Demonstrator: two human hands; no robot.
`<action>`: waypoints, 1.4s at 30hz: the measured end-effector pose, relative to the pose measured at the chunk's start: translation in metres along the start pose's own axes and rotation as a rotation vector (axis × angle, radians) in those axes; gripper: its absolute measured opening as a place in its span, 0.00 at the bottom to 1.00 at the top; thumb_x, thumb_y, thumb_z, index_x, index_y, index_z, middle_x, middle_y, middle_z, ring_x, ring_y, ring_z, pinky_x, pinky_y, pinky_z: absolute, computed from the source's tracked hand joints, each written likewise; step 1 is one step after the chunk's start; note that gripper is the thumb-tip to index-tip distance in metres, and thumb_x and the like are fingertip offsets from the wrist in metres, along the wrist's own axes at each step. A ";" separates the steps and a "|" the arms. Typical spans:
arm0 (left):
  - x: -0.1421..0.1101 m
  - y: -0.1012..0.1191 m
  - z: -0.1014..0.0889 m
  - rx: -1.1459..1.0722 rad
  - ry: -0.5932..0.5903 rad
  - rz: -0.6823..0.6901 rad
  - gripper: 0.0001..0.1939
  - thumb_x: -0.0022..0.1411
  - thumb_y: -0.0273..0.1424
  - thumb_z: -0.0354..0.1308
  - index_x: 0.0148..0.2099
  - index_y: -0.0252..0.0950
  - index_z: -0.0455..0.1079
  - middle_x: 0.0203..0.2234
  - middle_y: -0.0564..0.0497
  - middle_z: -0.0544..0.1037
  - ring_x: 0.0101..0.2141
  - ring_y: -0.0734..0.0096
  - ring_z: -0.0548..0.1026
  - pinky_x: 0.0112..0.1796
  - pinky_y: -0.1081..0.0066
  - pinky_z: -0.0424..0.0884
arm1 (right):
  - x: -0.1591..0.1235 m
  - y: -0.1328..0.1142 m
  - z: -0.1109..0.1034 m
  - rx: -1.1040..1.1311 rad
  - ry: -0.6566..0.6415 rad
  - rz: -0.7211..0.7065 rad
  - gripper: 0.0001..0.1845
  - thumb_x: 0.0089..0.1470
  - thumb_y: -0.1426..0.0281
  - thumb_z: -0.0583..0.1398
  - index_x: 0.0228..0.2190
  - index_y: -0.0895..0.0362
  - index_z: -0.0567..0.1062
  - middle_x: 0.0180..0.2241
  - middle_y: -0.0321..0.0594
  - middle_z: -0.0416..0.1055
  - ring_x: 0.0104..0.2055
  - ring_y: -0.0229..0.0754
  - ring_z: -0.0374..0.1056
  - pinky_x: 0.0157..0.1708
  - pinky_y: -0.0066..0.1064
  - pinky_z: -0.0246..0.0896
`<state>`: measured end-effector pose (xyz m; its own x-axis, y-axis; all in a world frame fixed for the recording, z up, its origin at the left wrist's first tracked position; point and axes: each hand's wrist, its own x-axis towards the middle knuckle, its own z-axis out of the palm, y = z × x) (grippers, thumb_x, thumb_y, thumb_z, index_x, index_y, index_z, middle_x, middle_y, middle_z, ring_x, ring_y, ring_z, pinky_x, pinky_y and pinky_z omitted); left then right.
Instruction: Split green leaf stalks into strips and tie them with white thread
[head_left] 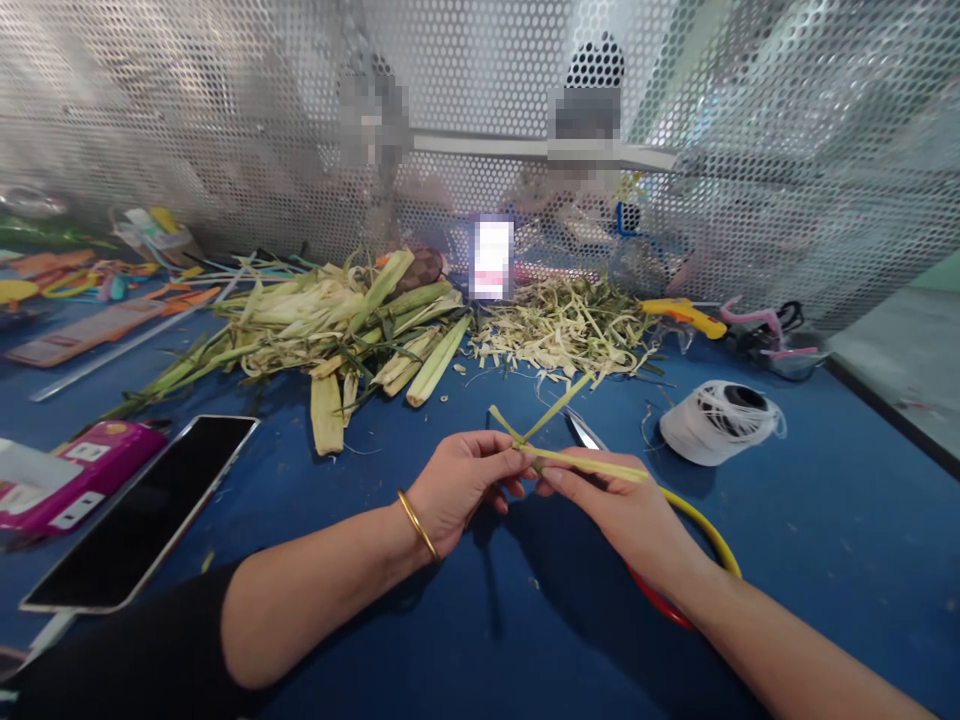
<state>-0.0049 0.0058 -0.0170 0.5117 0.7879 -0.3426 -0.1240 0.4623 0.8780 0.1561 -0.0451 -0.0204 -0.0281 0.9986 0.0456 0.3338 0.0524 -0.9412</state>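
Observation:
Over the middle of the blue table, both of my hands pinch thin strips of pale green plant leaf (559, 411) that cross at a small knot or fold. My left hand (469, 475), with a gold bangle at the wrist, has thumb and finger closed on the crossing. Close beside it, my right hand (607, 500) is closed on the strips, and one strip lies across its fingers toward the right. Scissors (589, 432) lie under and behind my right hand; their blades point away, and a yellow and red handle shows around the wrist.
A heap of leaves and husks (322, 320) and a pile of shredded trimmings (570, 325) lie behind my hands. At right stand a white thread spool (716, 422) and a yellow glue gun (686, 315). A phone (142, 515) and a magenta tissue pack (90, 470) lie left. A perforated screen (480, 60) borders the back.

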 end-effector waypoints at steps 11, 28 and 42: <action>0.002 -0.001 0.001 0.113 0.034 0.045 0.16 0.43 0.38 0.68 0.26 0.32 0.68 0.17 0.55 0.70 0.19 0.81 0.65 0.19 0.80 0.61 | -0.001 0.003 0.002 -0.328 0.029 -0.073 0.11 0.56 0.66 0.55 0.27 0.54 0.75 0.26 0.35 0.74 0.29 0.39 0.68 0.30 0.28 0.60; 0.004 -0.003 0.000 0.321 0.021 0.069 0.04 0.52 0.27 0.59 0.27 0.31 0.69 0.19 0.54 0.73 0.22 0.79 0.70 0.26 0.78 0.67 | -0.001 0.005 0.003 -0.366 0.042 -0.094 0.11 0.57 0.67 0.54 0.28 0.54 0.74 0.27 0.34 0.75 0.30 0.38 0.69 0.30 0.27 0.60; 0.002 0.002 0.004 0.277 0.003 0.038 0.04 0.48 0.24 0.58 0.24 0.32 0.67 0.17 0.55 0.71 0.22 0.79 0.70 0.28 0.77 0.66 | -0.001 0.003 0.003 -0.422 0.123 -0.096 0.10 0.52 0.68 0.53 0.23 0.54 0.73 0.24 0.33 0.72 0.28 0.38 0.66 0.31 0.28 0.59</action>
<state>-0.0010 0.0070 -0.0147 0.5087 0.8038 -0.3085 0.0948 0.3039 0.9480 0.1546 -0.0456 -0.0237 0.0262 0.9815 0.1898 0.6913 0.1194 -0.7126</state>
